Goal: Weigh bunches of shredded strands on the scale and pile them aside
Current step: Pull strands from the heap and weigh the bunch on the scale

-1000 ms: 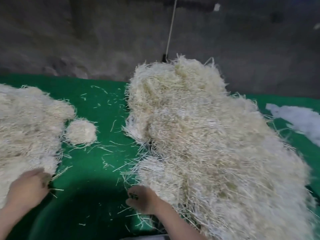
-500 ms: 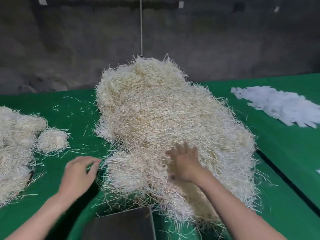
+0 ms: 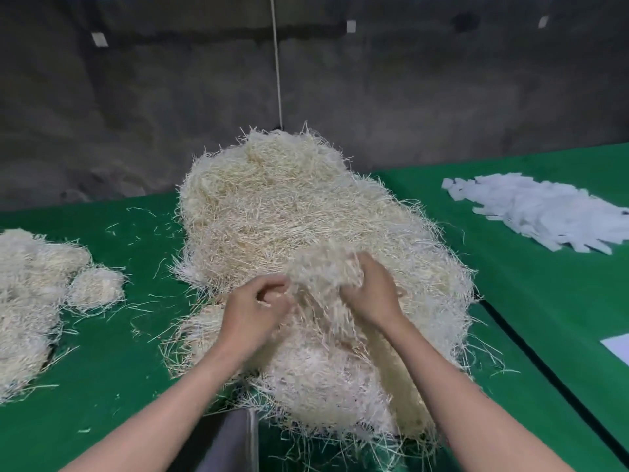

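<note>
A large heap (image 3: 306,226) of pale shredded strands fills the middle of the green-covered bench (image 3: 102,386), reaching from close to the far edge almost to the near edge. Both hands work on the near slope of this heap, where a loose bunch (image 3: 320,277) of strands is lifted a little above the rest, blurred with movement. The left hand (image 3: 253,310) is at the bunch's left side, its fingers curled and pinching strands against the thumb. The right hand (image 3: 372,294) is at the bunch's right side, its fingers bent and buried in the strands, gripping them. The two hands are near each other, with the bunch between them.

Along the left edge of the bench lies a side pile (image 3: 30,294) of the same strands, well apart from the heap. A small round clump (image 3: 97,287) sits just beside it on the side toward the heap. Stray strands are scattered on the green cover between the two masses.

At the near edge, between the forearms, a dark grey slab (image 3: 235,441) shows, with the heap's fringe hanging over its far end. Toward the far right corner lies a spread of white paper slips (image 3: 544,212). A dark seam (image 3: 544,362) crosses the cover on the right, and a white sheet (image 3: 617,347) touches the right edge. A thin cord (image 3: 277,63) hangs down before the grey wall behind the heap.
</note>
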The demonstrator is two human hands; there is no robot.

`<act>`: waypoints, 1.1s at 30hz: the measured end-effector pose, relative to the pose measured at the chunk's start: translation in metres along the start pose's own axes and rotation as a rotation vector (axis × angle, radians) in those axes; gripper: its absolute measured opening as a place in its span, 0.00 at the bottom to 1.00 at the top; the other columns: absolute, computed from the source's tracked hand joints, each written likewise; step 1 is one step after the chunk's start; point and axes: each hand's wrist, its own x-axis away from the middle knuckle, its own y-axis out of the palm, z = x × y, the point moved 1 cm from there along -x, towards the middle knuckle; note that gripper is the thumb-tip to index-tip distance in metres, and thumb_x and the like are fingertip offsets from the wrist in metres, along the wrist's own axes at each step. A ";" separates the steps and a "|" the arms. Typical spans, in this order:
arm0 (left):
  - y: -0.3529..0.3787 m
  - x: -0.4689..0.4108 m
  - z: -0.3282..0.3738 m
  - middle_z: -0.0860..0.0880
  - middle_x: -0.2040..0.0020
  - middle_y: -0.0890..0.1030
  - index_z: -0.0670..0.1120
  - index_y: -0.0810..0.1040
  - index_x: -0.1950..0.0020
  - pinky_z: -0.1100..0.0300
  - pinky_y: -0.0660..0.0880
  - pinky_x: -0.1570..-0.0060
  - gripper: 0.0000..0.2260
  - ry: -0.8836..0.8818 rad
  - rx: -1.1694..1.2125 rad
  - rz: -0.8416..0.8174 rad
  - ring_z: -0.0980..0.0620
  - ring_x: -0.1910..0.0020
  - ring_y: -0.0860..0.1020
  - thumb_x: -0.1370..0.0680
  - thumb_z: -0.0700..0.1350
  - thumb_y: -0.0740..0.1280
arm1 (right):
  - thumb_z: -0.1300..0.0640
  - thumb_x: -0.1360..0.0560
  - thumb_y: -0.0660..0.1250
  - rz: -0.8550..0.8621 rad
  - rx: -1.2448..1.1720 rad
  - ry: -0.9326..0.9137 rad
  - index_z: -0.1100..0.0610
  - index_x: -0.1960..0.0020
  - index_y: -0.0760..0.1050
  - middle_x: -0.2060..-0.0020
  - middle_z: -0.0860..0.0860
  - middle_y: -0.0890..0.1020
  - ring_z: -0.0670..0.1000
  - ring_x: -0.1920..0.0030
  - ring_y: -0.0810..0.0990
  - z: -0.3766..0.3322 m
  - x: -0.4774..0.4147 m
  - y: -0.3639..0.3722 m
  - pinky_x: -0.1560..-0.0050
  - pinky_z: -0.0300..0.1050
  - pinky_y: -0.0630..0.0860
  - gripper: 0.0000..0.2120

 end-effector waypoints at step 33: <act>-0.041 -0.065 0.052 0.38 0.28 0.65 0.33 0.64 0.31 0.40 0.58 0.29 0.44 -0.293 0.725 0.211 0.41 0.28 0.63 0.44 0.44 0.73 | 0.44 0.34 0.72 -0.562 0.223 -0.145 0.50 0.27 0.57 0.35 0.47 0.71 0.48 0.38 0.72 0.015 -0.015 0.029 0.40 0.43 0.72 0.41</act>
